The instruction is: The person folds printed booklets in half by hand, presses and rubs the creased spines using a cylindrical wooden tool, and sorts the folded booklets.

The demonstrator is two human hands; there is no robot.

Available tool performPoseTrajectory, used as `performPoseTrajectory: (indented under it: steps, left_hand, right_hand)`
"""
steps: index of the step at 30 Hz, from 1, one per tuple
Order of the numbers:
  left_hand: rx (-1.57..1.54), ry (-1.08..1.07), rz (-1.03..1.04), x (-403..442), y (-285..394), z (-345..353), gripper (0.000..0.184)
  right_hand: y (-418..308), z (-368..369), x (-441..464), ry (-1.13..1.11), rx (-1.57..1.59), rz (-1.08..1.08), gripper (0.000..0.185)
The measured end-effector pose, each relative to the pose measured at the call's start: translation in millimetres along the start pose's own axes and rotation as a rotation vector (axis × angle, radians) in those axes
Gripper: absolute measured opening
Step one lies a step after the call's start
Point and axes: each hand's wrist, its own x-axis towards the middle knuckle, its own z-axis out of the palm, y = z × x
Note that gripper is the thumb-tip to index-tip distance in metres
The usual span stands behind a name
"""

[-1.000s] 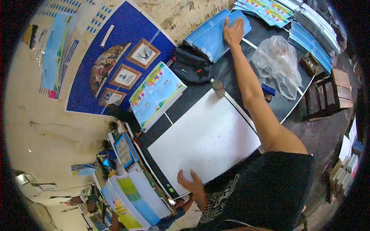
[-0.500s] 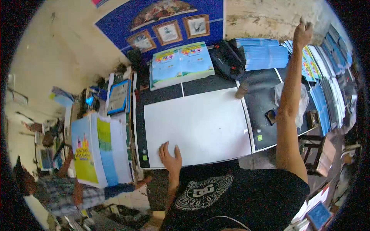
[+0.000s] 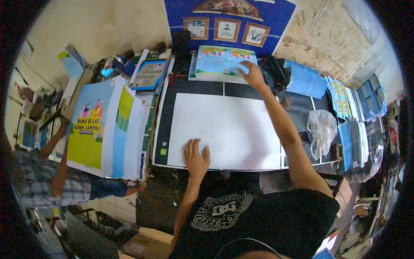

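My left hand [image 3: 197, 159] lies on the front left part of a large white sheet [image 3: 224, 129], fingers and thumb apart and holding nothing. My right hand [image 3: 253, 77] is stretched forward at the right side of a stack of printed covers [image 3: 213, 64] in blue, yellow and green. Its fingers look slightly bent and apart, a little blurred, with nothing seen in them. Whether it touches the top cover I cannot tell. The white sheet rests on a black table top [image 3: 168, 121].
At the left, a person's arm [image 3: 60, 177] is beside a tall stack of large printed sheets [image 3: 92, 129]. Blue booklet stacks [image 3: 304, 82] and a clear plastic bag [image 3: 322, 131] lie on the right. A black bag [image 3: 276, 71] sits behind my right forearm. Framed pictures [image 3: 226, 30] show on the blue backdrop.
My right hand has swung from the far right, raised near the wall, leftward to the stack of covers. My left hand stays on the white sheet. The view has turned.
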Motion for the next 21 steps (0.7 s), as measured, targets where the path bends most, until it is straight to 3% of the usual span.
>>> performPoseTrajectory:
  steps: [3,7,11,17,21]
  left_hand:
    - [-0.064,0.028,0.005,-4,-7,-1,0.042]
    - [-0.089,0.041,-0.003,-4,-8,-3,0.038]
    - [-0.119,0.027,0.031,-2,-9,-7,0.035]
    - [-0.156,0.037,0.069,2,-12,-5,0.031]
    - [-0.183,0.011,0.062,4,-13,-4,0.031]
  right_hand:
    - [-15,40,-10,-0.066,-0.234,-0.166,0.042]
    - [-20,59,-19,0.052,-0.256,-0.236,0.041]
    - [-10,72,-18,0.119,-0.219,-0.223,0.031]
    - [-22,59,-9,-0.075,-0.271,-0.111,0.035]
    - [0,60,-3,-0.101,-0.173,-0.152,0.035]
